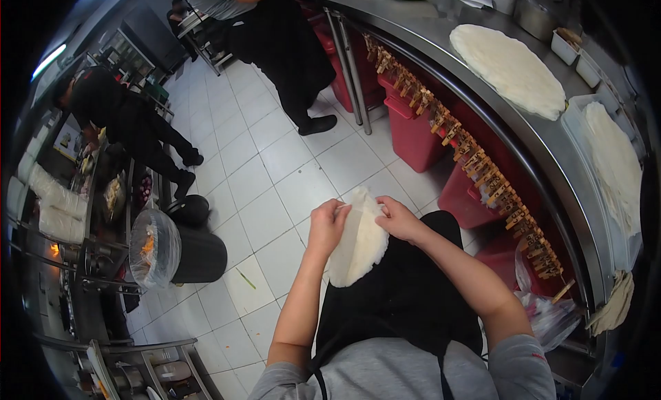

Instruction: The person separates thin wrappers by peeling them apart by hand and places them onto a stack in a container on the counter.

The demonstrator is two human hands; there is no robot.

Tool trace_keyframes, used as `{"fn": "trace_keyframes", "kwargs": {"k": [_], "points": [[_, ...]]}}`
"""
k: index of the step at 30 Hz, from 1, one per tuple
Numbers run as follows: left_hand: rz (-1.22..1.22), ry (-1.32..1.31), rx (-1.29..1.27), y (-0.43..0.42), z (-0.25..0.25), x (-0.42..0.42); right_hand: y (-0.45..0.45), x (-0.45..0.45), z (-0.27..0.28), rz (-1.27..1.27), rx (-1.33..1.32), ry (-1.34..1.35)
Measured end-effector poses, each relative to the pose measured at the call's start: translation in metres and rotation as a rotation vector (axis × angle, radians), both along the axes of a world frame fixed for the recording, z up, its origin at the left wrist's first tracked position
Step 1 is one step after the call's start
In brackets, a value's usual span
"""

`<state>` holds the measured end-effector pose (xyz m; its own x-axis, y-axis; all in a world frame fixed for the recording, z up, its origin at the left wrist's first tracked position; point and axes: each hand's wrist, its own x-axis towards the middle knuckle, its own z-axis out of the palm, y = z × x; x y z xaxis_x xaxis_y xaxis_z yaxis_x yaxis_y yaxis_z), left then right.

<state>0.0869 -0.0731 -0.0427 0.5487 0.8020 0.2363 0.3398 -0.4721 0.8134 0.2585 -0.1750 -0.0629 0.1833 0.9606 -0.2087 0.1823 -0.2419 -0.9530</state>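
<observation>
A thin, pale sheet of dough (pixel 365 252) hangs in front of the black apron, over the tiled floor. My left hand (pixel 329 224) pinches its upper left edge, fingers closed. At the upper right edge my right hand (pixel 398 219) grips it between thumb and fingers. The sheet's lower end hangs free, and part of it looks folded or see-through on the left. On the steel counter to the right lies a large, flat oval of dough (pixel 508 69). More pale dough (pixel 613 166) rests in a clear plastic tray beside it.
Clothespins (pixel 475 162) line the counter's edge above red bins (pixel 413 131). A lined trash bin (pixel 200 254) stands at left. One person in black (pixel 131 117) bends over the left counter; another (pixel 279 48) stands at the top by the right counter.
</observation>
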Motion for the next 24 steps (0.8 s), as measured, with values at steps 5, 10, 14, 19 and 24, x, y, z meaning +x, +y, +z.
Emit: {"fn": "trace_keyframes", "kwargs": {"k": [5, 10, 14, 19, 24], "points": [[0.133, 0.014, -0.142, 0.011, -0.004, -0.017, -0.014, 0.006, 0.010, 0.024, -0.016, 0.479], [-0.028, -0.113, -0.373, 0.001, 0.008, -0.006, -0.015, -0.001, 0.026, 0.154, 0.086, 0.537], [-0.156, 0.071, -0.358, 0.004, 0.029, -0.001, -0.013, -0.002, 0.027, 0.181, 0.089, 0.473], [-0.166, 0.139, -0.217, -0.003, 0.032, 0.010, -0.007, 0.000, 0.042, 0.073, 0.039, -0.022], [-0.158, 0.141, 0.008, -0.016, 0.041, 0.017, 0.016, -0.013, 0.061, 0.024, -0.077, -0.438]]}}
